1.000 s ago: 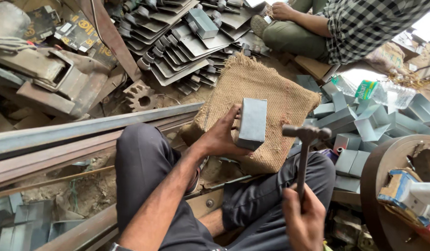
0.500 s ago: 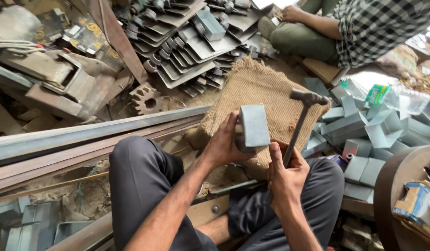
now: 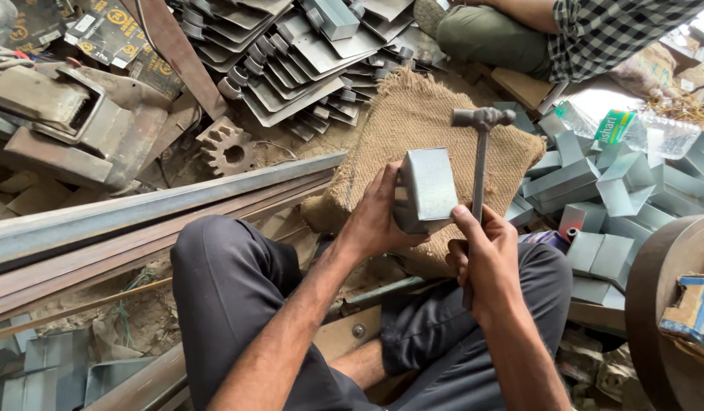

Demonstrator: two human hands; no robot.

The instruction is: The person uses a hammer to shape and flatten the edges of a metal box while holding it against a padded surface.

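- My left hand is closed around a folded sheet-metal box, thumb along its near edge, fingers wrapped behind; the box stands on the burlap pad at frame centre.
- My right hand is clenched on the hammer handle, its head raised just above and right of the box.
- Judgement: a sound blow needs the box seated flat on the burlap, my thumb clear of the struck edge, and the hammer face landing square.
- Right of the pad: a heap of similar grey boxes.
- Upper right: a clear plastic bottle with a green label.
- Upper left: black cartons with yellow print.
- Top centre: stacked metal pieces; another person's checked sleeve at top right.
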